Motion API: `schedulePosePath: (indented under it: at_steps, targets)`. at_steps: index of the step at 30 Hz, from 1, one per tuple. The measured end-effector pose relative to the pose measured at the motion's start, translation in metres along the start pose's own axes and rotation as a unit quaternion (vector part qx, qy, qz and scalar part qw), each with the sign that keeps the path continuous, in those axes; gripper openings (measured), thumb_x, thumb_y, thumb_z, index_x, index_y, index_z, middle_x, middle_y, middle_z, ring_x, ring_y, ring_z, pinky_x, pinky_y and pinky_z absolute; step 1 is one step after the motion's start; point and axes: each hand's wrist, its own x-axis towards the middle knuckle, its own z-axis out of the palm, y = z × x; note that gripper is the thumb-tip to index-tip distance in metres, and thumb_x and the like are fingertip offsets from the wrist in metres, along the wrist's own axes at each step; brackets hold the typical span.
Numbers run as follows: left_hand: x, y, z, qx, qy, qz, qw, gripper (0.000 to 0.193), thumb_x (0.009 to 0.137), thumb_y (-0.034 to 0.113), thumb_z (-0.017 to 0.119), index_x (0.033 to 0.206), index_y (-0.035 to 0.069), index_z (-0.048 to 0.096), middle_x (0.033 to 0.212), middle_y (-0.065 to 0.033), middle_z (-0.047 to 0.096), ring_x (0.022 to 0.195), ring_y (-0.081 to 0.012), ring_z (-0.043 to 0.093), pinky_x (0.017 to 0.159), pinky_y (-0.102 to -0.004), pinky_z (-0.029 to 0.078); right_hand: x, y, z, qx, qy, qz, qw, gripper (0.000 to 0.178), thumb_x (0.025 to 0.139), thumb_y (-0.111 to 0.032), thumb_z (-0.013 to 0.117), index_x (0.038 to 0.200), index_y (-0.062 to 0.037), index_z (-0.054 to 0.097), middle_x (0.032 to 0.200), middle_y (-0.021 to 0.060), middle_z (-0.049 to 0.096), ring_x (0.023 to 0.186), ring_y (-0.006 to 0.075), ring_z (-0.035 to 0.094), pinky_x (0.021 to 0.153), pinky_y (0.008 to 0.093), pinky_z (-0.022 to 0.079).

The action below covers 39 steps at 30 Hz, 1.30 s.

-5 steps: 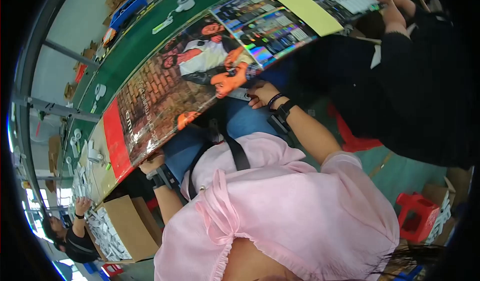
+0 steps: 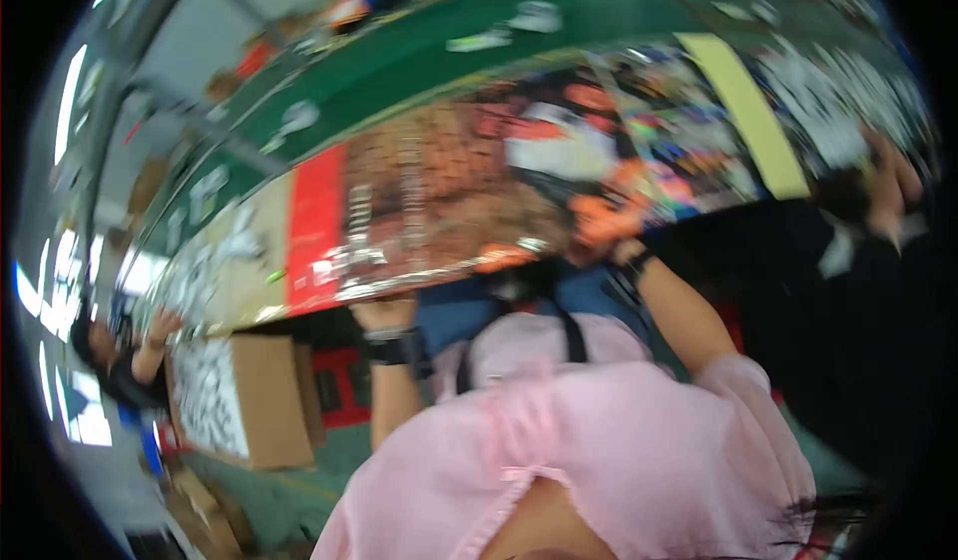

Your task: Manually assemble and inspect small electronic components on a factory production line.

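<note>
While I look from far off, things are blurry | left hand (image 2: 384, 312) — at the front edge of the shiny picture sheet (image 2: 439, 191), fingers hidden, I can't tell its grip | right hand (image 2: 628, 253) — near that edge, too blurry to tell its grip | sheet lies on the table (image 2: 261, 296), brown box (image 2: 275, 410) near its red end

Left hand (image 2: 384, 311), right hand (image 2: 628, 253) forward, both partly hidden

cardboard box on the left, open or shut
Open: the cardboard box shows a mass of white pieces through its mouth, no flap closed over them.
</note>
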Motion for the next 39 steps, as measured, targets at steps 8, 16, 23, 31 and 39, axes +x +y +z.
schedulePosePath:
  at_steps: [8, 16, 23, 31, 39]
  targets:
    - [-0.012, -0.036, 0.056, -0.164, 0.051, 0.011, 0.985, 0.041, 0.094, 0.041, 0.039, 0.12, 0.012, 0.054, 0.123, -0.0083, 0.057, 0.114, -0.0305, 0.052, 0.096, -0.0558, 0.041, 0.143, -0.108, 0.06, -0.137, -0.151, -0.031, 0.978, 0.038, 0.089, -0.019, 0.061, 0.121, 0.0003, 0.053, 0.105, 0.0115, 0.064, 0.095, 0.0246, 0.064, 0.084, 0.0359, 0.052]
    - [-0.056, 0.018, 0.066, 0.191, 0.169, -0.183, 0.95, 0.039, 0.096, 0.039, 0.043, 0.114, 0.007, 0.055, 0.106, -0.011, 0.063, 0.095, -0.0215, 0.061, 0.066, -0.0316, 0.048, 0.139, -0.072, 0.079, -0.16, -0.244, 0.019, 0.956, 0.037, 0.089, -0.019, 0.061, 0.12, 0.0007, 0.054, 0.105, 0.0115, 0.064, 0.095, 0.0241, 0.063, 0.084, 0.0352, 0.052]
    - [-0.025, 0.11, 0.089, 0.636, 0.123, 0.051, 0.76, 0.015, 0.088, 0.007, 0.051, 0.093, -0.001, 0.064, 0.074, -0.0048, 0.063, 0.064, -0.0112, 0.058, 0.06, -0.0247, 0.046, 0.084, -0.046, 0.042, -0.176, -0.261, 0.029, 0.949, 0.037, 0.089, -0.018, 0.06, 0.12, 0.0011, 0.054, 0.105, 0.0115, 0.064, 0.095, 0.0236, 0.063, 0.084, 0.0346, 0.052]
    - [0.062, 0.157, 0.045, 0.85, 0.206, 0.265, 0.407, 0.045, 0.077, 0.023, 0.068, 0.117, 0.008, 0.056, 0.12, -0.0198, 0.052, 0.108, -0.0401, 0.048, 0.095, -0.0442, 0.041, 0.04, -0.041, 0.027, -0.218, -0.315, -0.026, 0.923, 0.037, 0.089, -0.017, 0.06, 0.12, 0.0015, 0.054, 0.105, 0.0115, 0.064, 0.096, 0.0231, 0.063, 0.084, 0.0339, 0.051]
    - [0.082, 0.176, 0.054, 0.86, 0.255, 0.184, 0.402, 0.023, 0.072, 0.023, 0.072, 0.086, 0.005, 0.067, 0.101, -0.0167, 0.062, 0.092, -0.0355, 0.058, 0.079, -0.0422, 0.047, -0.004, -0.026, -0.008, -0.27, -0.317, -0.038, 0.908, 0.036, 0.089, -0.017, 0.06, 0.119, 0.0018, 0.054, 0.105, 0.0116, 0.064, 0.096, 0.0225, 0.063, 0.084, 0.0332, 0.051]
